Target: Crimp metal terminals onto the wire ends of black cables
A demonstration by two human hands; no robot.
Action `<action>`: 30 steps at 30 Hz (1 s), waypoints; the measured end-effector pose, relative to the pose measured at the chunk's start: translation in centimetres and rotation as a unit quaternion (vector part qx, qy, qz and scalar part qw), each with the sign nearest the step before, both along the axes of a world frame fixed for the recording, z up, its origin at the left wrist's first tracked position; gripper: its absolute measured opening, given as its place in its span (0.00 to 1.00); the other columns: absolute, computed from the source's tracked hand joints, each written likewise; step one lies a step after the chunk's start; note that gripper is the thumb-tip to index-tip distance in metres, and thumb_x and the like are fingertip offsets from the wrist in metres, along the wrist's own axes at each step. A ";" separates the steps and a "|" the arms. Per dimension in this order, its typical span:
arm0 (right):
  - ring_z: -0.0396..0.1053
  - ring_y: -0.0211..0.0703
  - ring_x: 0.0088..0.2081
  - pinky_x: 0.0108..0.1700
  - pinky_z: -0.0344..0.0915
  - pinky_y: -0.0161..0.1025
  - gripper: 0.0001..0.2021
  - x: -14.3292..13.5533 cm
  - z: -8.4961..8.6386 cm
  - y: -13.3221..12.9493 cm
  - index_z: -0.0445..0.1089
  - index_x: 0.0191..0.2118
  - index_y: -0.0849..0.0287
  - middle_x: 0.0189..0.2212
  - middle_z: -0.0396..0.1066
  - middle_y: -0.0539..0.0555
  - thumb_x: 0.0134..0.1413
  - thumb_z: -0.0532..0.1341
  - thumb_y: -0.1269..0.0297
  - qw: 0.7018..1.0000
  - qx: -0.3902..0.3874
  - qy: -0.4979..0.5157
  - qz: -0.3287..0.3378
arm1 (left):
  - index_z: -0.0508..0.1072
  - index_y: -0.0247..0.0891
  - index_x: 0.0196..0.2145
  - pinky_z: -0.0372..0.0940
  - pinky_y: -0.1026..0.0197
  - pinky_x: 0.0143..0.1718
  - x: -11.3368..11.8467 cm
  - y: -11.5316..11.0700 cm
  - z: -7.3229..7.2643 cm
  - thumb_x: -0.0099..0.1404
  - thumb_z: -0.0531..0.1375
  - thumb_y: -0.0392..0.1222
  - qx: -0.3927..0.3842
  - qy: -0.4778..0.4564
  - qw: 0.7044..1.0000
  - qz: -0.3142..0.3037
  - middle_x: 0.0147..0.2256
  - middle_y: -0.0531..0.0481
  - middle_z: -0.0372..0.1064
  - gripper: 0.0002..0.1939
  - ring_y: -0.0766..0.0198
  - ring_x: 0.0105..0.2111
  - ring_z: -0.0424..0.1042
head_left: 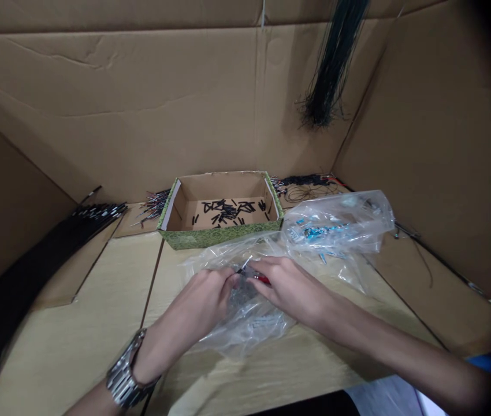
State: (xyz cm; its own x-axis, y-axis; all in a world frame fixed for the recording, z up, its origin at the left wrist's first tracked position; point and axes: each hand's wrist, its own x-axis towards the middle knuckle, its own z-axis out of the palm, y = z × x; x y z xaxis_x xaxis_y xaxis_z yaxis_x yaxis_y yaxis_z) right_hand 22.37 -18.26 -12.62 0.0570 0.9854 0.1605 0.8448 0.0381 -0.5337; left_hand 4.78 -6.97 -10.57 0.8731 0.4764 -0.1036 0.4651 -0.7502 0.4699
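Note:
My left hand (pixel 211 292), with a metal watch (pixel 128 370) on the wrist, is closed in a pinch above a clear plastic bag (pixel 267 329). A thin dark piece (pixel 239 270) with a pale tip shows at its fingertips. Facing it, my right hand (pixel 286 284) is closed around a small red object (pixel 263 279), mostly hidden by the fingers; its kind cannot be made out. The two hands' fingertips nearly meet. Small clear parts (pixel 241 296) seem to lie in the bag under them, though the plastic blurs them.
Behind the hands stands a green-edged cardboard box (pixel 223 234) with short black pieces inside. A second clear bag (pixel 358 222) holds blue-and-silver pieces. Black cable bundles (pixel 24 289) lie at left, and dark wires (pixel 332 75) hang at upper right. Cardboard walls (pixel 119 104) enclose the table.

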 end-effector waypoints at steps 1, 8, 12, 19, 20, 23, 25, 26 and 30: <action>0.70 0.44 0.35 0.38 0.64 0.41 0.06 0.1 0.0 0.0 0.71 0.39 0.58 0.35 0.73 0.56 0.64 0.58 0.65 1.000 -0.006 0.007 -0.010 | 0.72 0.39 0.43 0.58 0.52 0.41 0.0 0.0 -0.1 0.76 0.46 0.46 -0.003 -0.001 1.000 -0.001 0.35 0.47 0.72 0.16 0.55 0.38 0.70; 0.67 0.41 0.29 0.33 0.61 0.39 0.11 -0.1 -0.1 0.9 0.70 0.31 0.59 0.28 0.71 0.54 0.65 0.56 0.63 0.999 -0.013 0.034 -0.025 | 0.71 0.38 0.44 0.59 0.52 0.39 0.0 -0.1 -0.4 0.76 0.45 0.45 0.009 0.008 1.000 -0.006 0.35 0.45 0.73 0.16 0.54 0.38 0.72; 0.70 0.43 0.33 0.36 0.62 0.40 0.10 -0.5 -0.4 1.4 0.73 0.36 0.61 0.34 0.73 0.58 0.65 0.55 0.69 1.000 0.014 -0.022 0.006 | 0.71 0.38 0.42 0.59 0.54 0.38 0.1 0.3 -0.5 0.76 0.45 0.43 0.015 0.012 1.000 -0.010 0.34 0.46 0.73 0.16 0.55 0.36 0.72; 0.70 0.43 0.34 0.35 0.62 0.39 0.08 0.5 0.0 1.4 0.72 0.40 0.61 0.35 0.73 0.56 0.67 0.56 0.66 0.998 0.018 -0.039 0.038 | 0.71 0.38 0.41 0.58 0.54 0.37 0.4 0.3 -0.4 0.76 0.46 0.43 0.012 -0.008 1.000 -0.003 0.33 0.46 0.74 0.15 0.55 0.36 0.73; 0.70 0.41 0.33 0.35 0.61 0.38 0.08 0.6 0.1 1.3 0.72 0.37 0.60 0.33 0.73 0.54 0.66 0.57 0.65 1.000 0.012 -0.004 0.029 | 0.72 0.38 0.41 0.58 0.54 0.37 0.4 0.1 -0.4 0.76 0.46 0.42 0.010 -0.007 1.000 -0.003 0.33 0.46 0.74 0.15 0.55 0.35 0.73; 0.67 0.38 0.29 0.32 0.59 0.37 0.11 0.6 0.2 1.3 0.70 0.31 0.60 0.27 0.71 0.51 0.66 0.56 0.65 0.999 0.001 0.040 0.009 | 0.72 0.37 0.42 0.58 0.54 0.37 0.3 0.0 -0.4 0.76 0.46 0.42 0.013 -0.007 1.000 -0.008 0.34 0.45 0.75 0.16 0.54 0.36 0.73; 0.68 0.39 0.31 0.34 0.60 0.37 0.10 0.3 0.1 1.3 0.70 0.33 0.60 0.29 0.72 0.52 0.66 0.55 0.67 1.000 0.011 0.025 0.016 | 0.72 0.38 0.42 0.58 0.54 0.37 0.2 0.1 -0.4 0.76 0.46 0.42 0.015 -0.008 1.000 -0.011 0.34 0.46 0.74 0.16 0.55 0.35 0.73; 0.69 0.40 0.33 0.35 0.61 0.38 0.10 0.2 0.2 1.4 0.71 0.35 0.61 0.32 0.73 0.54 0.67 0.55 0.68 1.000 0.018 0.004 0.025 | 0.72 0.38 0.42 0.57 0.54 0.36 0.2 0.1 -0.4 0.76 0.46 0.42 0.015 -0.006 1.000 -0.011 0.33 0.47 0.74 0.15 0.55 0.34 0.72; 0.71 0.45 0.35 0.35 0.62 0.41 0.10 0.3 0.5 1.5 0.71 0.41 0.65 0.38 0.74 0.59 0.68 0.52 0.71 0.988 0.020 -0.138 0.058 | 0.72 0.37 0.41 0.57 0.54 0.36 0.2 0.5 -0.2 0.75 0.47 0.42 0.014 0.003 1.000 -0.008 0.33 0.47 0.73 0.15 0.56 0.33 0.71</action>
